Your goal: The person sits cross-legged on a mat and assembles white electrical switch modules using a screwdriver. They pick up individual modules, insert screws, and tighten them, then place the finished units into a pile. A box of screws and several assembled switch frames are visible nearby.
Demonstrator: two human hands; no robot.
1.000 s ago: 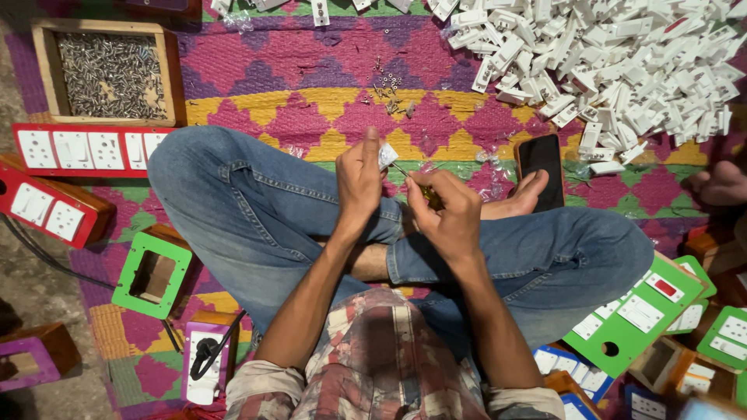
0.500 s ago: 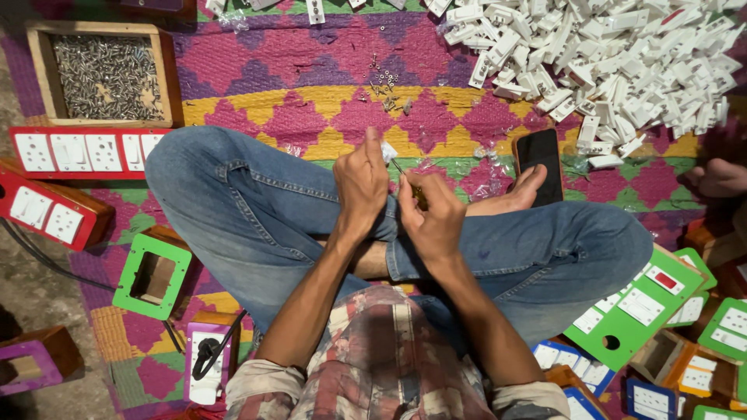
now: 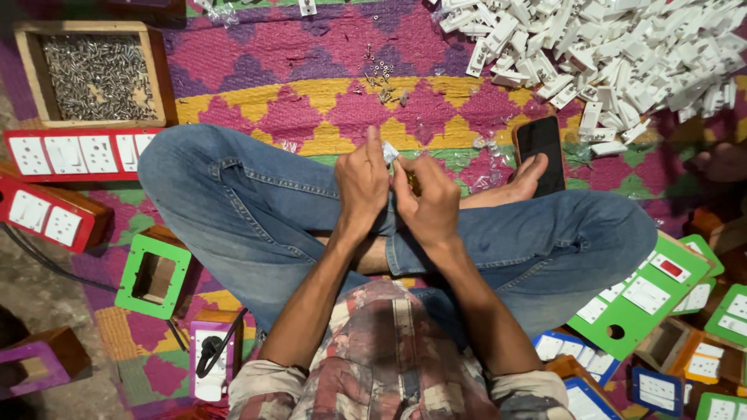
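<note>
Small white plastic part (image 3: 391,152), pinched between left hand (image 3: 362,183) and right hand (image 3: 430,204) over crossed legs in jeans; likely light, stiff, easily dropped (best gripped by its edges). Beyond, on patterned mat (image 3: 327,101): heap of white plastic parts (image 3: 622,54), black phone (image 3: 541,152). Far left, wooden tray (image 3: 31,74) filled with small metal screws (image 3: 97,74).

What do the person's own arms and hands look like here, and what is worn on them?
Both forearms are bare. The left hand and right hand wear no gloves, and no rings or watch show. Short plaid sleeves in faded red, grey and cream, rolled at the cuffs, end above the elbows.
</note>
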